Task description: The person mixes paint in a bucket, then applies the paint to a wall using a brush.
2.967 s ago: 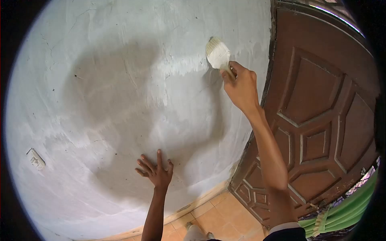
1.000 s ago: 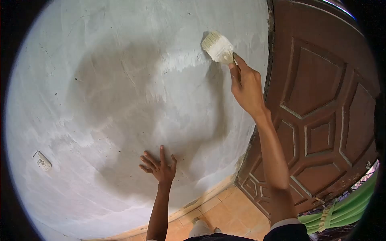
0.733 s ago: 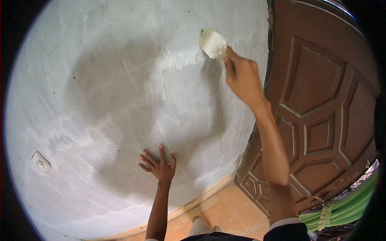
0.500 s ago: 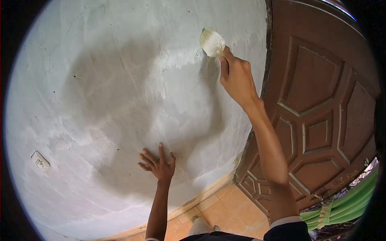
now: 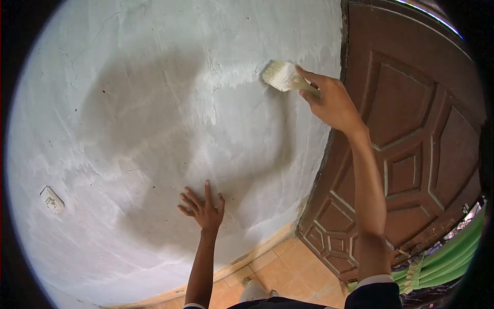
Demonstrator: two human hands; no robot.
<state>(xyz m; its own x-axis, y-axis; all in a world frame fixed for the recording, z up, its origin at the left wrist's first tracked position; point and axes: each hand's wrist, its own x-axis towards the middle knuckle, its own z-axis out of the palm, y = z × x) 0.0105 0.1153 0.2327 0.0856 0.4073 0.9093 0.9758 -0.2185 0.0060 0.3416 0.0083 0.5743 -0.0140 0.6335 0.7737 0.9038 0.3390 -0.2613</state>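
Observation:
My right hand (image 5: 332, 100) is closed around the handle of a wide paintbrush (image 5: 284, 77), whose pale, paint-coated bristles point left against the upper right of the wall. The wall (image 5: 242, 123) is whitish grey, with streaky, uneven patches of lighter and darker coating. Lower down, my left hand (image 5: 206, 208) rests on the wall with its fingers spread, holding nothing. Shadows of my head and arms fall across the wall.
A brown panelled door (image 5: 406, 103) stands to the right of the wall. Bottom right hangs a green curtain (image 5: 447, 257). A wall switch or socket (image 5: 52, 200) is at the left. Orange floor tiles (image 5: 280, 273) lie below.
My right hand has moved down and to the right with the paintbrush, and the brush has tilted so its bristles point more to the left. My left hand remains at the same place.

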